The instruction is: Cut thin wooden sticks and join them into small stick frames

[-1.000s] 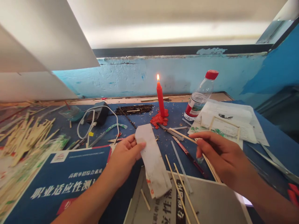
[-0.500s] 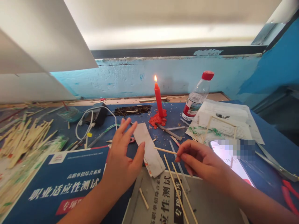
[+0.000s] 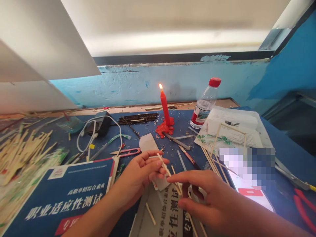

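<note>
In front of me my left hand pinches a short thin wooden stick between thumb and fingers, its upper end pointing up and left. My right hand is open, thumb and index finger apart, with the index fingertip at or close to the stick's lower end. Beneath both hands lies a grey book with long thin sticks across it and a short stick piece. A folded white paper strip is partly hidden behind my left hand.
A lit red candle stands in melted wax beyond my hands. Around it are a water bottle, pink-handled snips, a utility knife, a phone and red-handled pliers. Bundled sticks and a blue book lie left.
The stick has passed from my right hand to my left, which has moved right and closed on it. My right hand has come lower and its fingers have parted.
</note>
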Demonstrator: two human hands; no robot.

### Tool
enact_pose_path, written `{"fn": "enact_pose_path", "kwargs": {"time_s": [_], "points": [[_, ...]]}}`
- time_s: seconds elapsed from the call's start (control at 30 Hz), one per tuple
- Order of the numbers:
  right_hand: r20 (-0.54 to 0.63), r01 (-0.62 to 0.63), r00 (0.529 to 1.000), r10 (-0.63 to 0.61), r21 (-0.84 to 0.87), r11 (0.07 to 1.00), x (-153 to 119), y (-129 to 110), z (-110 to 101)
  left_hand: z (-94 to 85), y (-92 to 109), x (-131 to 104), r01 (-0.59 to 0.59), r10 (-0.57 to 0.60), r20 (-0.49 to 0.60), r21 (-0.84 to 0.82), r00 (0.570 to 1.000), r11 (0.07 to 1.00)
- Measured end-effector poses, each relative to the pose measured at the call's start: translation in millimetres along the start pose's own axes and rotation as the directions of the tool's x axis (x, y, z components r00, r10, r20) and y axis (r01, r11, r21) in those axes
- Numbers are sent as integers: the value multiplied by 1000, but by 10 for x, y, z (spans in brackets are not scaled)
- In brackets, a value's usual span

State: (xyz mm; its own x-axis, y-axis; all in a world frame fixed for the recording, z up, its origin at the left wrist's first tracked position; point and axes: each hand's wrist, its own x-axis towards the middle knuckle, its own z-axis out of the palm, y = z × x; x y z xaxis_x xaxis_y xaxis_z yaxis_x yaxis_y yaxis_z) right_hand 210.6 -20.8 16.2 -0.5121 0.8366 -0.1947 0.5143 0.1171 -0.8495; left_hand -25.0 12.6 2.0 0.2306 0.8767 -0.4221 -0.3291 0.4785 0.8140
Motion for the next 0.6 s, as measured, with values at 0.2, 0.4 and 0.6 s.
{"fn": "enact_pose_path", "kwargs": {"time_s": [0.2, 0.4, 0.6], "points": [[43, 180, 983, -178, -34, 983, 65, -53, -26, 4, -55, -38, 17, -28, 184, 61, 983, 998], [-424, -33, 886, -186, -457, 889, 137, 280, -635, 13, -53, -31, 28, -34, 64, 93, 997, 995], [-706, -654, 682, 194, -469, 593, 97, 823, -1384, 28, -20, -42, 65, -67, 11, 95, 998, 993]]}}
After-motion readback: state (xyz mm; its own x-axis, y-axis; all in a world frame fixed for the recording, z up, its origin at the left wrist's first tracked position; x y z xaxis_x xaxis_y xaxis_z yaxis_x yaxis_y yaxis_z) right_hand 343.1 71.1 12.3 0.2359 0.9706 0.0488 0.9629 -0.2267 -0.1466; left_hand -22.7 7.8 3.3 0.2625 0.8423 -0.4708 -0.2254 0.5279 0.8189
